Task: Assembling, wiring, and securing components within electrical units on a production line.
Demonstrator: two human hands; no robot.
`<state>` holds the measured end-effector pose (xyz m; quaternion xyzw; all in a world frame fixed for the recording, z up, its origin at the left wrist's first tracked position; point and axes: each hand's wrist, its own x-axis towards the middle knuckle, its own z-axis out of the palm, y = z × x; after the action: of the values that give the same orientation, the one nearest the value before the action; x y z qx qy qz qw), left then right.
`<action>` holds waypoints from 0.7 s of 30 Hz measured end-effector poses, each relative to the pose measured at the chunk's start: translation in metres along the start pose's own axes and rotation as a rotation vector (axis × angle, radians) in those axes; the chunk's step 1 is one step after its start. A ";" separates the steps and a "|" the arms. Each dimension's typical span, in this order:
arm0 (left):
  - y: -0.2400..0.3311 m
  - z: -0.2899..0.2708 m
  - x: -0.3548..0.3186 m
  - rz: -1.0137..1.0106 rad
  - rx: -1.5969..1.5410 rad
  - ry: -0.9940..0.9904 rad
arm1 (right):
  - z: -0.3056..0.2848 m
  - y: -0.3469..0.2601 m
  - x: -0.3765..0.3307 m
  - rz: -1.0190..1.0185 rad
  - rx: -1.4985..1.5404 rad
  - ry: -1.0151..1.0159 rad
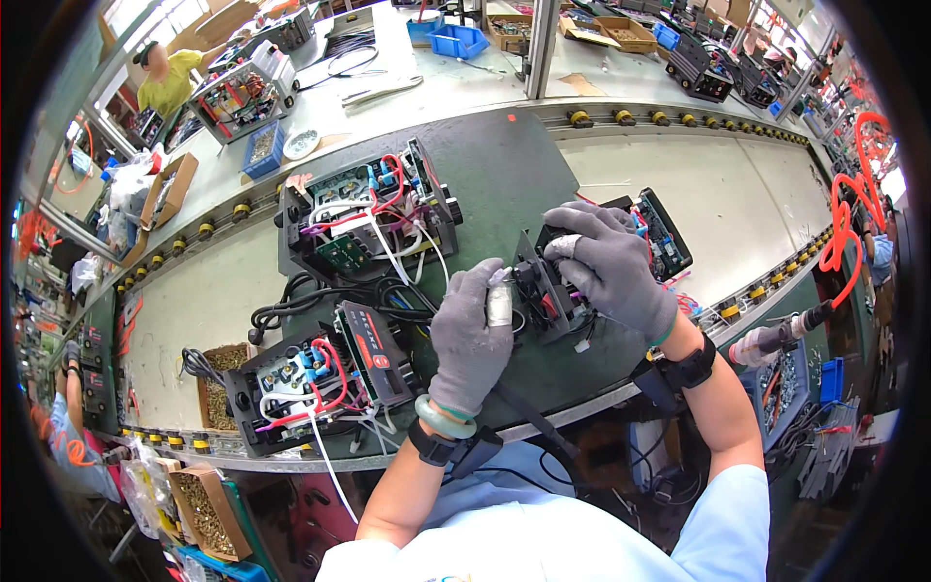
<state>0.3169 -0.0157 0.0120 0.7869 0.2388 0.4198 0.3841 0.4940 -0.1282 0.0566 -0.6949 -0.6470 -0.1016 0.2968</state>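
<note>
Both my hands wear grey gloves with tape wrapped around a finger. My right hand (613, 267) is closed over the top of a black panel (555, 303) with knobs on its face, standing tilted on the dark green board. My left hand (472, 339) has its fingers pinched together at the knob side of that panel; what lies between them is hidden. Behind my right hand is an open black unit (664, 233) with a circuit board and wires. Left of my left hand stands a black front panel with a red label (370, 351), beside an open unit (296, 383) with red and white wires.
Another open unit (364, 218) sits farther back, with black cables (310, 306) beside it. A carton of small metal parts (225, 388) lies at the left. A power screwdriver (781, 335) hangs on an orange coiled hose (842, 242) at the right. A co-worker in yellow (167, 82) stands far left.
</note>
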 end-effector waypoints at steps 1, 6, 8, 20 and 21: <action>0.001 -0.001 0.000 -0.003 -0.024 -0.007 | 0.000 0.000 0.000 0.000 -0.010 0.000; -0.007 0.005 -0.005 0.006 -0.081 0.017 | -0.003 -0.006 0.002 -0.003 -0.018 -0.007; -0.002 0.008 -0.004 -0.024 0.004 -0.005 | -0.003 -0.005 0.000 0.004 -0.032 -0.005; 0.003 0.014 -0.011 -0.114 -0.175 0.148 | -0.002 -0.004 0.001 0.009 -0.020 0.003; 0.004 0.015 -0.012 -0.122 -0.153 0.146 | -0.001 -0.004 0.000 0.009 -0.023 0.006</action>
<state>0.3235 -0.0325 0.0036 0.7067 0.2807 0.4688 0.4494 0.4907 -0.1288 0.0591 -0.7010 -0.6417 -0.1097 0.2913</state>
